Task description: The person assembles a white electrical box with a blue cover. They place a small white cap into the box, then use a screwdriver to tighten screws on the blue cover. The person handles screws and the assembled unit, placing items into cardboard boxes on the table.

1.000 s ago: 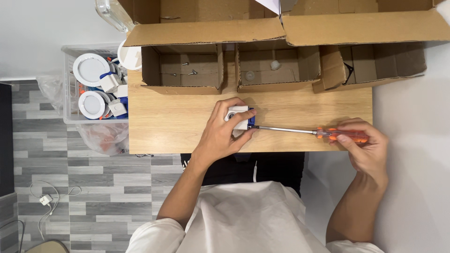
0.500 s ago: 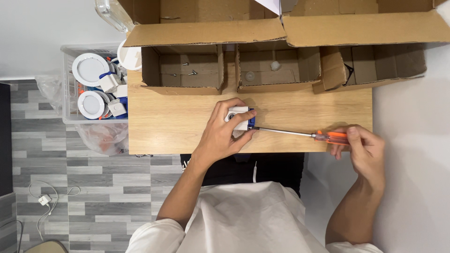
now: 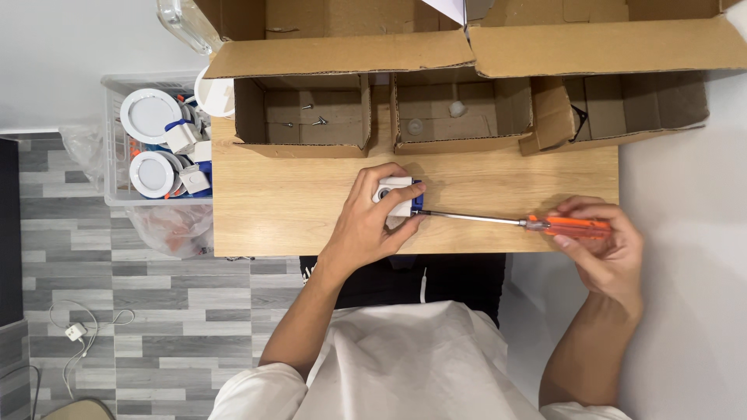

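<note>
Pinning the small white-and-blue block (image 3: 398,198) at mid-frame under your closed left hand (image 3: 366,225), you grip the orange screwdriver (image 3: 568,226) in your right hand (image 3: 603,253), its shaft lying level, tip meeting the block's right side.

Cardboard boxes (image 3: 420,117) behind part (image 3: 397,198); bin (image 3: 148,155) left.

A light wooden table (image 3: 296,210) stands over grey plank flooring (image 3: 101,311), beside a white wall. Along its far edge sit three open cardboard boxes: a left box (image 3: 302,117) holding a few screws, a middle box (image 3: 459,113) and a right box (image 3: 615,109). A small white-and-blue part (image 3: 397,196) rests near the table's centre, with an orange-handled screwdriver (image 3: 513,222) lying level across the front edge.
</note>
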